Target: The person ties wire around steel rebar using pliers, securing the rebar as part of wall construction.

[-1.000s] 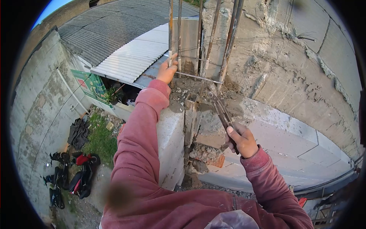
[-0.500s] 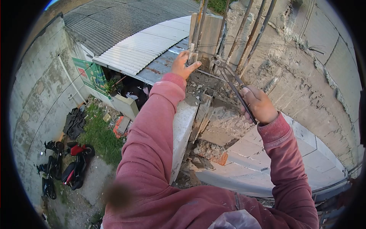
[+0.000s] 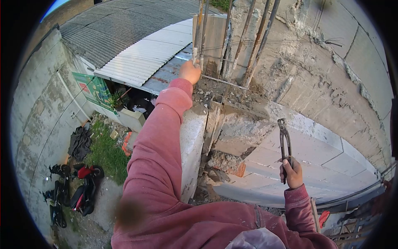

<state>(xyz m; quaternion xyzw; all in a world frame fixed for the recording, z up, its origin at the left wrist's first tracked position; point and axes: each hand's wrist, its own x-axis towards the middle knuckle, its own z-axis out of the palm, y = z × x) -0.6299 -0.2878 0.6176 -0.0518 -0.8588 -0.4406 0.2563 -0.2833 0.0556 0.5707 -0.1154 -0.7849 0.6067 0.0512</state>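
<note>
My right hand (image 3: 293, 173) is closed around the handles of steel end-cutting pincers (image 3: 284, 141). Their jaws point upward, over the pale block wall and away from the bars. Farther up, my left hand (image 3: 190, 72) is closed at the foot of a vertical rebar (image 3: 195, 53) at the left of the column; its fingertips are partly hidden. Beside it stand several other rusty rebars (image 3: 253, 45). A thin horizontal steel bar (image 3: 225, 82) runs across near their base, just right of my left hand.
A wooden board (image 3: 212, 35) stands behind the bars. Broken concrete and a brick piece (image 3: 236, 168) lie below. The pale block wall (image 3: 315, 153) curves to the right. At left is a drop to a yard with motorbikes (image 3: 85, 186), beside a corrugated roof (image 3: 137, 50).
My right hand has drawn the pincers down and back from the bars. My left hand, earlier with thumb and fingers spread, is now closed at the rebar. The view has shifted slightly.
</note>
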